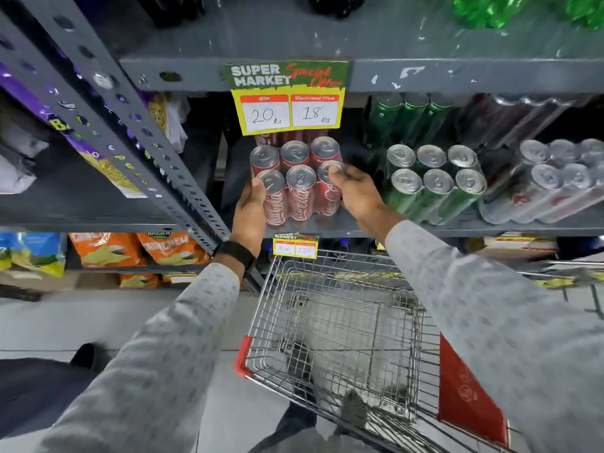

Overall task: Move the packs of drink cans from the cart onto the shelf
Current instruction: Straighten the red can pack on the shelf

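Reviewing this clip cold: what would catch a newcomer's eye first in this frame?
Most likely the red six-pack of cans at mid-frame, gripped on the grey shelf by the left hand and right hand. Just above hangs a yellow and green special-offer price sign. Below, the wire cart shows no packs, while green cans sit to the right of the red pack.

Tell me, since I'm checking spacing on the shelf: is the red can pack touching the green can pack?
Apart. The head view shows a dark gap of bare shelf between the red can pack and the green can pack, with the right hand reaching into it.
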Action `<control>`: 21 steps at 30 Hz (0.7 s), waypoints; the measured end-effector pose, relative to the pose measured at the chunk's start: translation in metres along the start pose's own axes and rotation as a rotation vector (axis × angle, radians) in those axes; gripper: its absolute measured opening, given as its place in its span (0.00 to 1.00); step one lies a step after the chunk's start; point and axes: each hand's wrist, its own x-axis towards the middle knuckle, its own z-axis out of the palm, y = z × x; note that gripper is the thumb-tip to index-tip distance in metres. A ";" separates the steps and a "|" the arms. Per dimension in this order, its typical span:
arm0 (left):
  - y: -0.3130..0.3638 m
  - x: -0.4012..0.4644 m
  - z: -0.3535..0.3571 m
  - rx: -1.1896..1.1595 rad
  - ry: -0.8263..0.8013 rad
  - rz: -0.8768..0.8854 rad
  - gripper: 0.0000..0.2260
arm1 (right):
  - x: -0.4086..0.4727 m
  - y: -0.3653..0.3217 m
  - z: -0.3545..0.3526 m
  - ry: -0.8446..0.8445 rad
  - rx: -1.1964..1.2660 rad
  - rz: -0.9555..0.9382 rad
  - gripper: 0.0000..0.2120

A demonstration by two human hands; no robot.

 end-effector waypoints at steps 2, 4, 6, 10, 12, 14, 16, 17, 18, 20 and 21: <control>0.000 0.008 -0.002 -0.002 0.003 -0.004 0.17 | 0.006 0.014 -0.003 0.021 0.008 -0.005 0.26; 0.003 0.012 -0.002 -0.004 0.014 -0.010 0.12 | 0.000 0.016 -0.001 0.039 0.003 -0.020 0.26; 0.002 0.013 -0.002 -0.015 0.026 -0.029 0.11 | -0.005 0.020 0.002 0.055 0.003 -0.043 0.29; 0.002 0.005 -0.005 -0.033 -0.001 -0.038 0.20 | -0.002 0.030 0.004 0.056 0.011 -0.041 0.41; 0.003 0.002 -0.006 -0.030 -0.008 -0.036 0.18 | 0.005 0.035 0.003 0.054 0.011 -0.047 0.46; 0.005 0.000 -0.005 -0.027 0.003 -0.033 0.16 | 0.001 0.032 0.002 0.043 -0.003 -0.045 0.43; 0.006 -0.002 -0.005 -0.014 0.007 -0.038 0.18 | -0.005 0.025 0.001 0.026 -0.012 -0.053 0.33; 0.006 -0.004 -0.005 -0.005 0.006 -0.045 0.22 | -0.005 0.023 0.001 0.019 -0.017 -0.056 0.30; 0.005 -0.003 -0.006 -0.009 0.004 -0.043 0.25 | -0.005 0.023 0.001 0.015 -0.016 -0.060 0.29; 0.005 -0.004 -0.007 -0.013 -0.001 -0.040 0.25 | -0.002 0.024 0.000 0.011 -0.009 -0.057 0.32; 0.006 -0.006 -0.007 -0.012 -0.010 -0.041 0.25 | -0.001 0.025 0.000 0.010 -0.011 -0.056 0.32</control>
